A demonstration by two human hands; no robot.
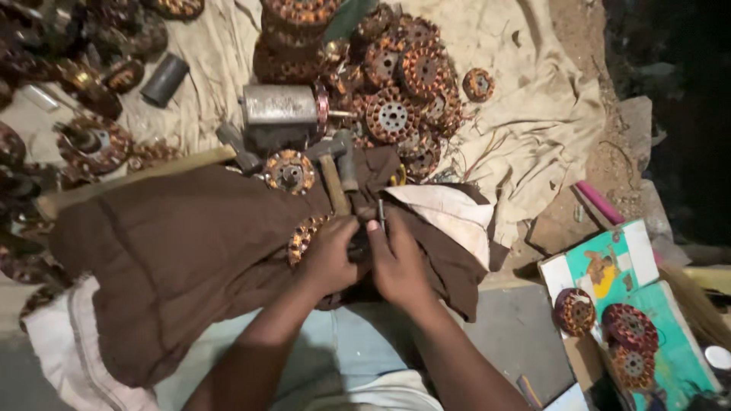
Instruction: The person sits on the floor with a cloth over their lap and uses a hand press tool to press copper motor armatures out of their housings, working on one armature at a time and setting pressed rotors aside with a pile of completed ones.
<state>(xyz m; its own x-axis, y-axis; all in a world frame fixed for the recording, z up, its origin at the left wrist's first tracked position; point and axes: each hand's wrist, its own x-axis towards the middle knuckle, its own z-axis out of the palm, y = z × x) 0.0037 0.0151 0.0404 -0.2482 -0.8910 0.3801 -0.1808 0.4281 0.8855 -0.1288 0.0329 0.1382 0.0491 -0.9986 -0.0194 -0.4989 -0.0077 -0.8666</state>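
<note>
a small dark part (359, 245) is being pinched between the 2 hands, low in the middle of the view, over the brown cloth (183, 259) that is draped across the lap. the left hand (329, 255) is being kept closed round the part from the left, fingers curled over it; the right hand (397, 262) is being pressed against it from the right while a thin metal tool (381, 215) is gripped upright between thumb and fingers. the long axis of that tool is running nearly straight away from the body, its tip pointing up the frame. the part is lying equally near both hands, which are touching each other around it.

just beyond the knuckles a wooden hammer handle (335, 186) is lying, running up to a grey head (333, 146). beside it a copper-wound motor stator (289, 172) is resting on the cloth, and another (302, 236) is being half covered by the left wrist. farther off a heap of similar rusty wound stators (403, 84) and a grey metal cylinder (279, 103) are lying on a pale sheet (525, 114). 3 more stators (617, 335) are sitting on a coloured card box (609, 262) at the right.

what the held part is cannot be told: it is being hidden by the fingers and shadow.
</note>
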